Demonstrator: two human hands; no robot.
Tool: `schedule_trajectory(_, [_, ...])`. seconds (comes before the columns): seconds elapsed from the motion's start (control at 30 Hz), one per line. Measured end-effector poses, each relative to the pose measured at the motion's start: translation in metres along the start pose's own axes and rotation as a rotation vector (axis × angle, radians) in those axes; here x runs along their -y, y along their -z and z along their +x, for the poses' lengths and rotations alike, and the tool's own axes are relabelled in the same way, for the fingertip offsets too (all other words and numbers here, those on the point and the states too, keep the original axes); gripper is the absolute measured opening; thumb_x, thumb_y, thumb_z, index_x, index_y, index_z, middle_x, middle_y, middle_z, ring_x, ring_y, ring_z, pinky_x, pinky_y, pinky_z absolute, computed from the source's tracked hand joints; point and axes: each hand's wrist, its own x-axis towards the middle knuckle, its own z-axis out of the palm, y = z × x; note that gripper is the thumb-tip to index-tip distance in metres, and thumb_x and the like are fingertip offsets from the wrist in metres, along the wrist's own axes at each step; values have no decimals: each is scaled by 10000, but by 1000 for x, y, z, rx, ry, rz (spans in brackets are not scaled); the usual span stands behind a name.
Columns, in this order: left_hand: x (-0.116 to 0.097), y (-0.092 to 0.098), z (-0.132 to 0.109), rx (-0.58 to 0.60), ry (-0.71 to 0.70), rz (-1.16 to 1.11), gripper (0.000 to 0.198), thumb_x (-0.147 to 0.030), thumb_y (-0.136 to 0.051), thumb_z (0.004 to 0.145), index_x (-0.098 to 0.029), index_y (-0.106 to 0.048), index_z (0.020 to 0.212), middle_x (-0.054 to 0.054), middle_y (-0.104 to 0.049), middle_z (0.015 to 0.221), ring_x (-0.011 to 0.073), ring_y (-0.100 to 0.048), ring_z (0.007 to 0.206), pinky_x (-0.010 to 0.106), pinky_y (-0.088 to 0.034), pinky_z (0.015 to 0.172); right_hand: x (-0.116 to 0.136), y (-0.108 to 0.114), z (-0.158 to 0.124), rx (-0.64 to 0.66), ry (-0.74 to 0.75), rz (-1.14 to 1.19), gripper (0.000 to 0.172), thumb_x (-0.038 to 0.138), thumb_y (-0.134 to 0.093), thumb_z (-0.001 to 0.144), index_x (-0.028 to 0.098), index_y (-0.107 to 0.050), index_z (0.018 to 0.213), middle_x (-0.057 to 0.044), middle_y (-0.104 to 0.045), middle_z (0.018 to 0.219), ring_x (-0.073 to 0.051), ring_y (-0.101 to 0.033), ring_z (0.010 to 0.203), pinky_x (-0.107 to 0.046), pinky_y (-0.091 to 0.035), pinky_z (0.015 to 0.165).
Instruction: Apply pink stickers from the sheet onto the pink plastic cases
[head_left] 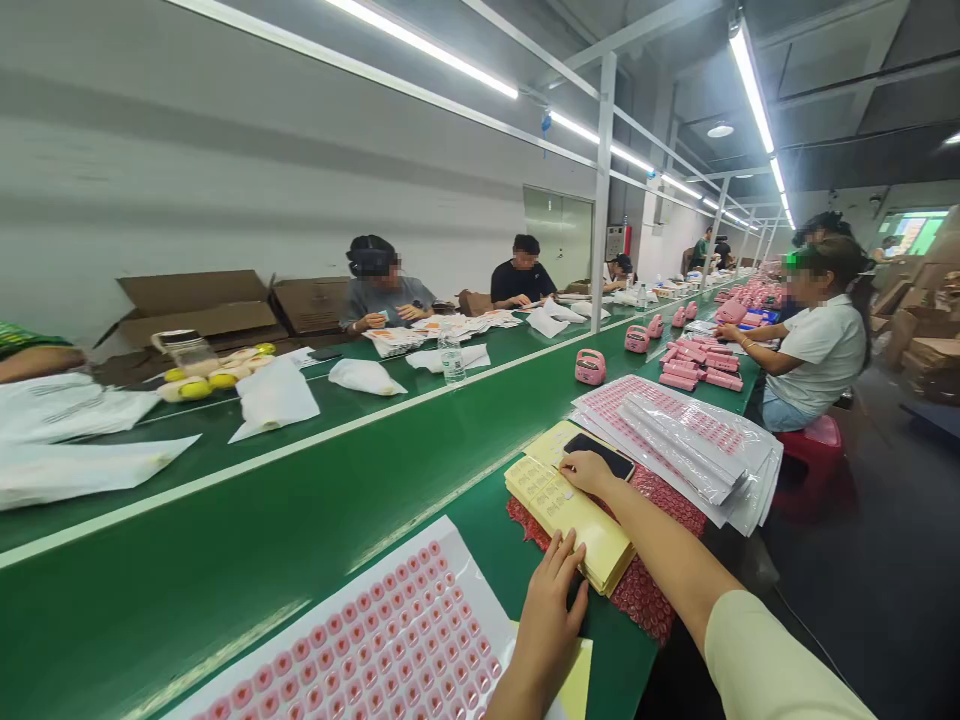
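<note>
At a green workbench (622, 655), a stack of yellow sticker sheets (577, 512) is being handled by two bare hands, between a sheet of pink stickers (375, 640) on the left and plastic-covered sheets (682, 445) on the right. Red bubble wrap (652, 600) is being partly covered by the stack, and a dark phone (607, 456) is lying at its far side; whether the phone is being borne by the stack itself cannot be told.

On the left, the pink sheet could be creased if weight were put on it by the left forearm, which is being held across its edge. In the middle, the stack could be skewed or its upper sheets fanned out by an uneven push, since soft, lumpy wrap is lying underneath. Farther right, the phone could be nudged by the nearby wrist.

The left hand (551, 600) is being held back upward, its fingers loosely spread and unclosed, the tips apparently being rested on the stack's near edge. The right hand (589, 472) is being reached in from the lower right on an outstretched arm, its fingers curled down over the stack's upper part; whether anything is being pinched there cannot be told.
</note>
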Motion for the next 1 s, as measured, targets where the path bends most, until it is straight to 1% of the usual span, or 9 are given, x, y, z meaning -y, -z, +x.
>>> schedule_trajectory(0.07, [3, 0, -1, 4, -13, 3, 375, -192, -413, 799, -170, -505, 1162, 138, -471, 1282, 283, -359, 1229, 511, -394, 943, -1, 1, 1, 2, -46, 0, 261, 303, -484, 865, 161, -520, 1081, -69, -543, 1094, -174, -558, 916, -378, -477, 779])
schedule_trajectory(0.2, [5, -1, -2, 10, -4, -3, 374, -206, -392, 816, -179, -489, 1176, 132, -458, 1295, 280, -347, 1237, 515, -390, 944, -5, 3, -3, 20, -107, 29, 266, 297, -485, 864, 165, -515, 1094, -70, -536, 1107, -179, -556, 923, -375, -479, 777])
schedule_trajectory(0.33, [6, -4, -1, 4, 0, -22, 361, -198, -402, 804, -178, -510, 1147, 129, -471, 1284, 277, -343, 1240, 514, -379, 955, -5, 3, -12, 36, -106, 97, 263, 307, -488, 862, 151, -526, 1071, -66, -554, 1073, -174, -563, 904, -378, -479, 772])
schedule_trajectory(0.47, [4, -4, 1, 13, 9, -51, 361, -189, -402, 798, -180, -516, 1141, 127, -462, 1293, 273, -331, 1248, 514, -366, 967, 3, 2, -21, 4, -105, 185, 211, 261, -450, 867, 154, -621, 931, -63, -640, 975, -180, -585, 901, -316, -441, 814])
schedule_trajectory(0.6, [1, -1, 3, 19, 57, -139, 364, -185, -414, 793, -197, -520, 1141, 109, -451, 1306, 262, -315, 1259, 512, -332, 993, 12, -2, -26, -29, -104, 284, 254, 182, -420, 843, 170, -614, 1007, -64, -632, 1068, -182, -571, 974, -271, -421, 831])
schedule_trajectory(0.7, [-2, 1, 4, 22, 98, -195, 368, -179, -435, 781, -205, -526, 1137, 99, -452, 1308, 259, -318, 1259, 512, -315, 1001, 14, -5, -32, -43, -89, 357, 274, 153, -394, 836, 167, -608, 1007, -62, -633, 1062, -179, -563, 986, -286, -421, 841])
schedule_trajectory(0.87, [-7, 6, 6, -6, 157, -249, 347, -193, -486, 752, -225, -563, 1088, 89, -464, 1295, 260, -350, 1242, 494, -309, 1007, 2, -7, -62, -80, -30, 477, 264, 155, -402, 828, 174, -595, 1007, -52, -629, 1054, -174, -554, 997, -310, -415, 871])
schedule_trajectory(0.93, [-9, 6, 6, -45, 217, -275, 332, -204, -501, 736, -205, -576, 1059, 118, -461, 1282, 274, -381, 1217, 501, -308, 1003, -8, -9, -80, -108, -31, 516, 265, 176, -398, 835, 178, -584, 1023, -53, -626, 1054, -175, -561, 985, -318, -427, 862])
schedule_trajectory(1.0, [-9, 6, 6, -96, 297, -312, 363, -221, -496, 736, -161, -541, 1092, 161, -474, 1237, 288, -420, 1181, 519, -311, 991, -19, -11, -98, -148, -61, 541, 272, 222, -373, 856, 179, -579, 1028, -59, -632, 1032, -182, -576, 958, -333, -445, 840])
